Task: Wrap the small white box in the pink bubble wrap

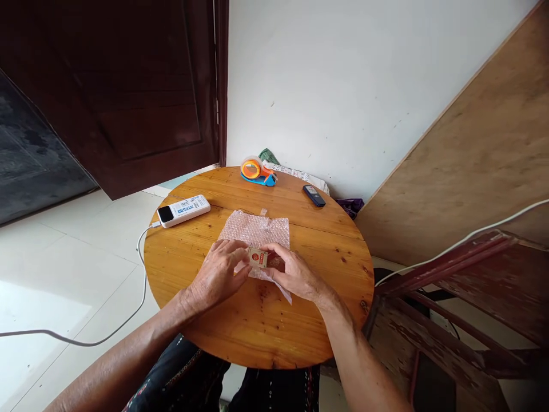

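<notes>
A small beige box point(258, 258) with red print is held between my two hands, just over a sheet of bubble wrap point(257, 228). My right hand point(295, 273) grips the box's right side, with thumb and fingers curled round it. At the other end, the fingertips and thumb of my left hand point(221, 273) close on the box's left edge. The bubble wrap lies flat on the round wooden table point(317, 252), and one loose corner sticks out below the right hand. A bit of clear tape point(263, 212) shows at its far edge.
An orange and blue tape dispenser point(258, 173) stands at the table's back edge. A dark marker-like handheld device point(314, 195) lies back right. A white power bank point(184, 210) with a cable point(143, 280) rests at the left. Wooden stairs point(463, 297) flank the right.
</notes>
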A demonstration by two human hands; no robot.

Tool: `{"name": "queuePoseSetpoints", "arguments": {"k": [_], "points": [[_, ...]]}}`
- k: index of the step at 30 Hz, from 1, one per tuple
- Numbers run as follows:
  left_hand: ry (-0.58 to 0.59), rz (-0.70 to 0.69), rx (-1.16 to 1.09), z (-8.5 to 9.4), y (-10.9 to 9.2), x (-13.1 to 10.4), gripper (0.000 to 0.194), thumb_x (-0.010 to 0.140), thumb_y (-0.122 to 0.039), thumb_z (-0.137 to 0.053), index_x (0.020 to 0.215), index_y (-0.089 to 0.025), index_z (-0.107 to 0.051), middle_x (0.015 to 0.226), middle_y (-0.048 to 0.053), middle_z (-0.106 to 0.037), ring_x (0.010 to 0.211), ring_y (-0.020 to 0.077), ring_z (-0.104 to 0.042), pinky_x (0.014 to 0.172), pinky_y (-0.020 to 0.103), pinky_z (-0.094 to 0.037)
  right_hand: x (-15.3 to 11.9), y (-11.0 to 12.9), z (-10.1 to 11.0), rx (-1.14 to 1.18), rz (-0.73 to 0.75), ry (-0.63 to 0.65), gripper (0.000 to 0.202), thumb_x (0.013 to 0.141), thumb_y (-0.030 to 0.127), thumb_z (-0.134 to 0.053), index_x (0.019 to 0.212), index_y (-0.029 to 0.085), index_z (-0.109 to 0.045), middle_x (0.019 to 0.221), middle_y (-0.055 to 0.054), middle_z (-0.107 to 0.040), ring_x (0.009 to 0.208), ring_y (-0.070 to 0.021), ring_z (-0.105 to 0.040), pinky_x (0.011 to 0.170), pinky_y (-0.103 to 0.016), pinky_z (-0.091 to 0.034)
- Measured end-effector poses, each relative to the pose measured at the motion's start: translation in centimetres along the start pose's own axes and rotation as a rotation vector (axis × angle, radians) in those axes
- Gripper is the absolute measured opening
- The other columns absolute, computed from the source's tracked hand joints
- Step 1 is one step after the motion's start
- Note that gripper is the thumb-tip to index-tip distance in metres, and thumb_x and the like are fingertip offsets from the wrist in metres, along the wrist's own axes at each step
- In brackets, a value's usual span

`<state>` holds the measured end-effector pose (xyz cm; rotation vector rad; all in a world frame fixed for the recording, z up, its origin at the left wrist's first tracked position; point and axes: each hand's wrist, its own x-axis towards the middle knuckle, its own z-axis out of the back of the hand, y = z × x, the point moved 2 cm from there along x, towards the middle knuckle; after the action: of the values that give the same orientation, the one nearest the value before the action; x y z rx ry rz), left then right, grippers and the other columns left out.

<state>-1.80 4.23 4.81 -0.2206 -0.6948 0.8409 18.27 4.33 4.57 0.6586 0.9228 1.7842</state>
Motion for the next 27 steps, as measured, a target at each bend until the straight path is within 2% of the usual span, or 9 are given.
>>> {"name": "queuePoseSetpoints", "arguments": {"k": [3, 5, 6, 9, 10, 13, 15, 19, 27], "points": [[0.027, 0.044, -0.054, -0.3, 0.5, 1.2, 0.008, 0.082, -0.012, -0.061, 0.079, -0.019, -0.061, 0.112, 0.007, -0.072, 0.103, 0.0254, -0.066, 0.094, 0.046, -0.049, -0.8, -0.2, 1.3, 0.096, -0.027, -0.026, 0.035, 0.096, 0.041, -0.049, 0.123, 0.023, -0.061, 0.121, -0.007, -0.069, 0.111, -0.0233, -0.064, 0.097, -0.04, -0.048], [0.051, 0.073, -0.094, -0.4, 0.7, 1.8, 0.008, 0.081, -0.011, -0.06, 0.079, -0.019, -0.061, 0.113, 0.007, -0.072, 0.104, 0.0253, -0.067, 0.096, 0.045, -0.048, -1.5, 0.1, 2.1, 0.12, -0.042, -0.039, 0.045, 0.096, 0.052, -0.046, 0.127, 0.024, -0.06, 0.129, -0.009, -0.065, 0.12, -0.0263, -0.06, 0.101, -0.043, -0.046], [0.062, 0.089, -0.117, -0.5, 0.7, 2.0, 0.008, 0.081, -0.011, -0.06, 0.08, -0.019, -0.061, 0.113, 0.007, -0.073, 0.104, 0.0251, -0.067, 0.096, 0.044, -0.048, -1.7, 0.2, 2.3, 0.124, -0.05, -0.035, 0.049, 0.092, 0.054, -0.051, 0.13, 0.023, -0.058, 0.132, -0.01, -0.063, 0.121, -0.0277, -0.059, 0.099, -0.044, -0.047], [0.086, 0.14, -0.181, -0.7, 0.8, 2.5, 0.008, 0.08, -0.013, -0.059, 0.079, -0.02, -0.062, 0.111, 0.005, -0.074, 0.1, 0.0228, -0.068, 0.091, 0.038, -0.05, -1.6, 0.7, 2.0, 0.08, -0.059, -0.06, 0.058, 0.078, 0.046, -0.072, 0.13, 0.023, -0.057, 0.126, -0.011, -0.066, 0.114, -0.028, -0.062, 0.09, -0.04, -0.05], [0.098, 0.163, -0.2, -0.9, 0.9, 2.6, 0.007, 0.079, -0.013, -0.059, 0.078, -0.02, -0.063, 0.109, 0.005, -0.074, 0.093, 0.021, -0.069, 0.086, 0.035, -0.05, -1.3, 0.8, 1.7, 0.052, -0.055, -0.084, 0.052, 0.075, 0.04, -0.074, 0.122, 0.023, -0.06, 0.12, -0.009, -0.068, 0.109, -0.0264, -0.063, 0.088, -0.038, -0.05], [0.136, 0.245, -0.262, -1.4, 1.3, 2.8, 0.006, 0.078, -0.015, -0.059, 0.078, -0.019, -0.064, 0.1, 0.002, -0.075, 0.071, 0.0144, -0.065, 0.068, 0.027, -0.049, -0.1, 0.3, 0.7, 0.035, -0.041, -0.144, 0.013, 0.077, 0.03, -0.067, 0.086, 0.02, -0.064, 0.09, -0.003, -0.07, 0.086, -0.0191, -0.063, 0.077, -0.031, -0.048], [0.14, 0.269, -0.319, -1.5, 1.6, 2.6, 0.006, 0.078, -0.016, -0.058, 0.078, -0.019, -0.064, 0.095, 0.002, -0.074, 0.069, 0.0135, -0.063, 0.066, 0.025, -0.047, 0.4, -0.2, 0.2, 0.059, -0.051, -0.167, 0.014, 0.079, 0.031, -0.062, 0.072, 0.02, -0.059, 0.074, 0.0, -0.064, 0.071, -0.015, -0.058, 0.066, -0.027, -0.044], [0.155, 0.281, -0.422, -1.5, 1.6, 2.0, 0.006, 0.076, -0.017, -0.057, 0.074, -0.018, -0.063, 0.092, 0.002, -0.073, 0.083, 0.0161, -0.065, 0.072, 0.025, -0.047, 0.3, -0.5, -0.3, 0.081, -0.054, -0.179, 0.017, 0.08, 0.032, -0.062, 0.069, 0.02, -0.058, 0.066, 0.003, -0.058, 0.061, -0.0115, -0.049, 0.058, -0.024, -0.037], [0.17, 0.346, -0.523, -1.6, 1.1, 1.4, 0.006, 0.075, -0.016, -0.058, 0.071, -0.018, -0.063, 0.094, 0.003, -0.073, 0.085, 0.0168, -0.066, 0.075, 0.026, -0.048, -0.6, 0.0, -0.9, 0.071, -0.066, -0.198, 0.019, 0.08, 0.031, -0.061, 0.066, 0.02, -0.057, 0.064, 0.003, -0.057, 0.059, -0.0115, -0.047, 0.057, -0.024, -0.037]]}}
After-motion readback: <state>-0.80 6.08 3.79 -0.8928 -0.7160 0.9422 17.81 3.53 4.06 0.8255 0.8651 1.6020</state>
